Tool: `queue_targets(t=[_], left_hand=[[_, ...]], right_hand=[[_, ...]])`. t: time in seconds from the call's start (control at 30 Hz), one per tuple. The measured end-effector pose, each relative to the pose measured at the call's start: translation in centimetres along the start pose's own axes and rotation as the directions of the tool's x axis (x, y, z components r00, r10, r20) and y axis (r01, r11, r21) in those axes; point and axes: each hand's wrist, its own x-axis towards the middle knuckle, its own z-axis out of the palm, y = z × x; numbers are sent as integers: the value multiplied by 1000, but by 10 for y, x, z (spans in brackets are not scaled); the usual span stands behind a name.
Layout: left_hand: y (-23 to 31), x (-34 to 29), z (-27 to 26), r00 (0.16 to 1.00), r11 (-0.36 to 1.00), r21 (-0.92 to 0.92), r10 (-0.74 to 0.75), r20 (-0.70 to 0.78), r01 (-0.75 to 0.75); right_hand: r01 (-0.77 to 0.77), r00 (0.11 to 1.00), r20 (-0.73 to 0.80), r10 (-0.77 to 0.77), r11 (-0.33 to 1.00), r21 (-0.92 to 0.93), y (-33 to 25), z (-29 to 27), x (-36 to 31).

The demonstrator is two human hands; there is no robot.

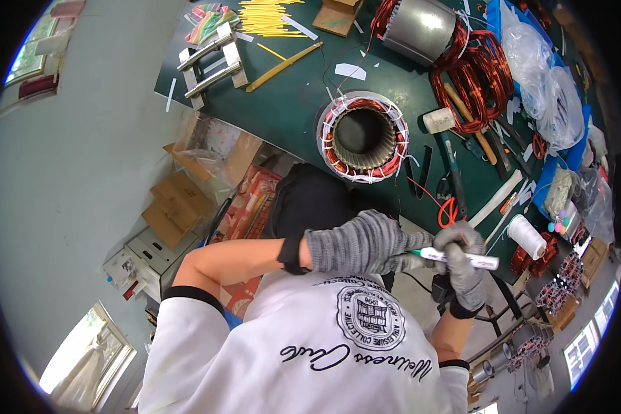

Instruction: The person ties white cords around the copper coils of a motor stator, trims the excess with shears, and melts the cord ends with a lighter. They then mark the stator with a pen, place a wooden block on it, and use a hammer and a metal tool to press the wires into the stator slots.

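Note:
Both my hands wear grey knit gloves and meet in front of my chest. In my right hand point(460, 265) is a white marker point(481, 262), held by closed fingers around its barrel. My left hand point(366, 243) reaches across and pinches the marker's green end, which shows as a small strip between its fingers. Whether that green part is a cap still on the tip, I cannot tell. Beyond the hands, on the green table point(283, 114), stands a motor stator point(363, 138) with its bore facing up and copper windings laced with white cord. Neither hand touches it.
Right of the stator lie a white-headed mallet point(439, 121), red-handled scissors point(449, 212) and several tools. Copper coils point(472, 83) and another stator point(419, 31) are farther back. A metal frame point(212, 65) and yellow strips point(265, 17) lie at left. A white thread spool point(526, 236) stands at the right.

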Motion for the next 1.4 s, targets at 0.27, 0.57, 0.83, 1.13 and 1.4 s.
queue_targets(t=[0.27, 0.57, 0.83, 1.13, 1.4], left_hand=[[-83, -21, -39, 744, 937, 340, 284, -605, -82], [-112, 3, -27, 801, 824, 567, 329, -499, 15], [-112, 3, -26, 752, 811, 585, 377, -541, 14], [-110, 4, -32, 793, 809, 588, 372, -482, -22], [-106, 2, -34, 839, 795, 606, 331, -431, -3]], right_hand=[[316, 854, -423, -302, 948, -40, 2, -31, 126], [202, 979, 54, -196, 961, -190, -5, -6, 214], [219, 975, 94, -201, 941, -259, -12, -1, 216], [200, 975, -145, -170, 953, 228, 18, -14, 201], [239, 858, -501, -118, 953, 185, 64, 10, 129]])
